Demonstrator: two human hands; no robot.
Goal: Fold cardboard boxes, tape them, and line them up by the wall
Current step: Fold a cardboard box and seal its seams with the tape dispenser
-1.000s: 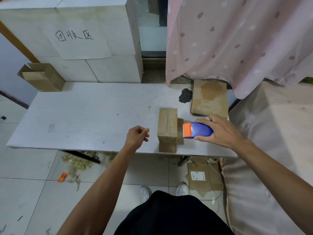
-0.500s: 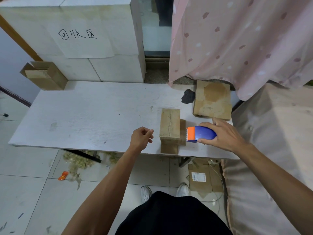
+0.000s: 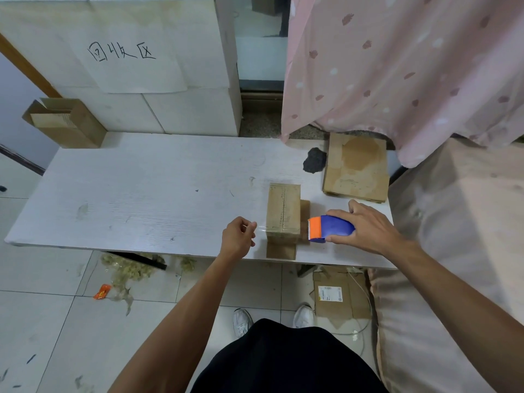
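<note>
A small folded cardboard box (image 3: 283, 212) stands near the front edge of the white table (image 3: 141, 194), with flaps lying flat at its near and right sides. My right hand (image 3: 365, 228) grips a blue and orange tape dispenser (image 3: 329, 228) just right of the box, its toothed edge facing the box. My left hand (image 3: 237, 238) is left of the box, fingers curled and pinching the end of a faint clear tape strip (image 3: 261, 228) that reaches the box's near left corner. A stack of flat cardboard (image 3: 357, 168) lies at the table's back right.
An open cardboard box (image 3: 66, 123) stands at the back left against white blocks bearing a handwritten paper sign (image 3: 124, 52). A pink curtain (image 3: 397, 66) hangs at the back right and a cloth-covered surface (image 3: 453, 251) is on the right. Flattened cardboard (image 3: 340, 296) and scraps lie on the floor.
My right hand has drawn the dispenser slightly toward the table's front edge. My left hand has shifted a little nearer to me, still curled. The box has not moved.
</note>
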